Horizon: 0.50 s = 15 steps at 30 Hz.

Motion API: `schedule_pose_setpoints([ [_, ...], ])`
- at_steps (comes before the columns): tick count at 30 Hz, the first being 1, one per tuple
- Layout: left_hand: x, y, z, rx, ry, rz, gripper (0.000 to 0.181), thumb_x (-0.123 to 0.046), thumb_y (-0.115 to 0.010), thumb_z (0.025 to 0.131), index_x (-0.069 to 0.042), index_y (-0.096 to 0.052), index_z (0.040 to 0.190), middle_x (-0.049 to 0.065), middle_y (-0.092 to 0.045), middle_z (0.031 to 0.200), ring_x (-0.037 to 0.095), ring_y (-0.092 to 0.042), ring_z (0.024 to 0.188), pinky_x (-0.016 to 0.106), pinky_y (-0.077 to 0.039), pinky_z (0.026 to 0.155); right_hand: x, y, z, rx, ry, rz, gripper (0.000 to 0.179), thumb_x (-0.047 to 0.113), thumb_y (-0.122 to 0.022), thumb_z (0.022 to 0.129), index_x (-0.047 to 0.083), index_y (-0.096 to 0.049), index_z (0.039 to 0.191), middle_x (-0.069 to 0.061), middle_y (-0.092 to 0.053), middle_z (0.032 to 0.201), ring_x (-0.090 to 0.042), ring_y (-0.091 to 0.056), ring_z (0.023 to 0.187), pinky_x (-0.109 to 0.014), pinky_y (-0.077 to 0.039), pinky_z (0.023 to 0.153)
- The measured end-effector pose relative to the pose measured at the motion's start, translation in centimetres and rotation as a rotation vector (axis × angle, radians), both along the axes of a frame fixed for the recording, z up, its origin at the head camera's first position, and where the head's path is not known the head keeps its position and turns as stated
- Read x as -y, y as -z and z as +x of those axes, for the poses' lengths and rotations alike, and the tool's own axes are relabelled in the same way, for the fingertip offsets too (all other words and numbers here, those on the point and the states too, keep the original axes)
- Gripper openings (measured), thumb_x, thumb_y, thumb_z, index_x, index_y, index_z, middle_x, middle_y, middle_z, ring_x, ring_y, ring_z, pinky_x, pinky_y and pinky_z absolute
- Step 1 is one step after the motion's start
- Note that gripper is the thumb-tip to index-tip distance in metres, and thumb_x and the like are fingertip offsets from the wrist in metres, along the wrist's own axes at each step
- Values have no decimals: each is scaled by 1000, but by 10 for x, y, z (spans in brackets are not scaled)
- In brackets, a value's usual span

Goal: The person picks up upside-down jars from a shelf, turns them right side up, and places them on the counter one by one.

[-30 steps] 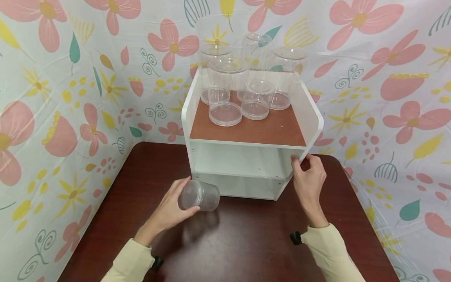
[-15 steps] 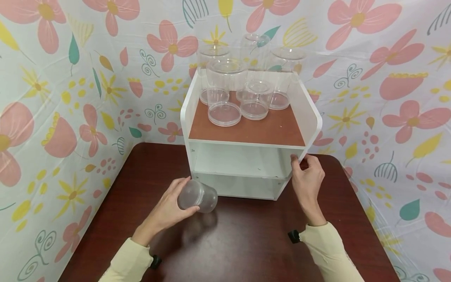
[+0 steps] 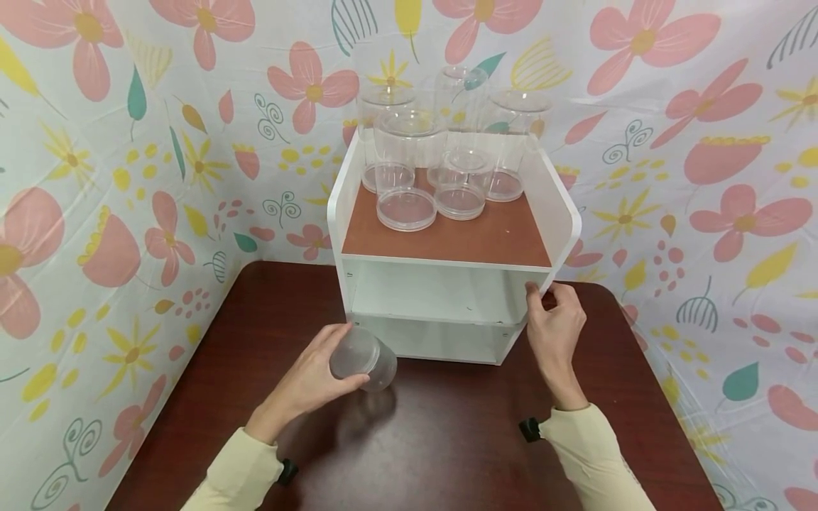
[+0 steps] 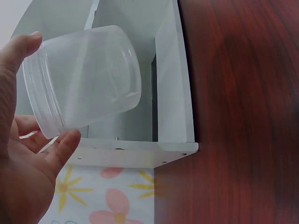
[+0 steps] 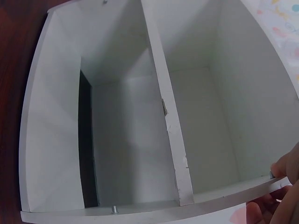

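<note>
In the head view my left hand (image 3: pixel 313 372) holds a clear plastic jar (image 3: pixel 382 365) tilted on its side above the table, in front of the shelf's lower left corner. The left wrist view shows my thumb and fingers around the ridged lid end of the jar (image 4: pixel 93 77), its base pointing away from the palm. My right hand (image 3: pixel 557 319) pinches the front edge of the right side panel of a white shelf unit (image 3: pixel 447 261), thumb on the inside and fingers outside. In the right wrist view that hand (image 5: pixel 285 186) shows only partly at the panel edge.
Several clear jars (image 3: pixel 409 211) stand on the shelf's brown top board (image 3: pixel 473 245), between raised white sides. Below are two open compartments split by a white middle board (image 5: pixel 168 121). The dark red table (image 3: pixel 447 440) meets a flowered cloth (image 3: pixel 211 128) behind.
The jar in my left hand has turned slightly, its base dipping lower toward the table. My right hand keeps its pinch on the shelf panel. The head view has shifted a little.
</note>
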<state>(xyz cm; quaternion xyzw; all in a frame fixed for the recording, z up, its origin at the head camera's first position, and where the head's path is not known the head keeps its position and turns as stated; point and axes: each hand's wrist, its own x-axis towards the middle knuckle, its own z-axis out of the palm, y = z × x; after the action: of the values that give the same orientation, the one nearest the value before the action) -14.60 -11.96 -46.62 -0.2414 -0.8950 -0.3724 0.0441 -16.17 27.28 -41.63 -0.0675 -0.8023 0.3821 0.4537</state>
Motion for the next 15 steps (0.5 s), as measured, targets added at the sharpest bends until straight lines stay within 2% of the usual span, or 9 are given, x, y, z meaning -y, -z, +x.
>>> schedule_pose_setpoints([
  [5, -6, 2, -2, -10, 8, -25, 93, -48, -87, 79, -8, -48, 153, 5, -50, 146, 24, -54, 128, 48, -49, 103, 1, 0, 0, -3, 2, -1, 16, 6, -74, 93, -10, -72, 92, -23, -65, 87, -33, -61, 79, -29, -40, 72],
  [10, -13, 4, -3, -12, 15, -60, 95, -52, -87, 77, -7, -49, 152, 9, -51, 145, 27, -55, 127, 49, -49, 102, 1, 0, 1, -2, -2, -5, 16, 6, -74, 93, -10, -72, 92, -23, -65, 87, -33, -61, 79, -29, -40, 72],
  [15, -19, 8, -5, -2, 26, -125, 98, -55, -86, 78, -7, -47, 154, 10, -50, 148, 28, -52, 134, 50, -48, 104, 1, 0, 1, 2, -4, -11, 16, 6, -74, 93, -10, -72, 92, -23, -64, 87, -30, -60, 79, -28, -40, 71],
])
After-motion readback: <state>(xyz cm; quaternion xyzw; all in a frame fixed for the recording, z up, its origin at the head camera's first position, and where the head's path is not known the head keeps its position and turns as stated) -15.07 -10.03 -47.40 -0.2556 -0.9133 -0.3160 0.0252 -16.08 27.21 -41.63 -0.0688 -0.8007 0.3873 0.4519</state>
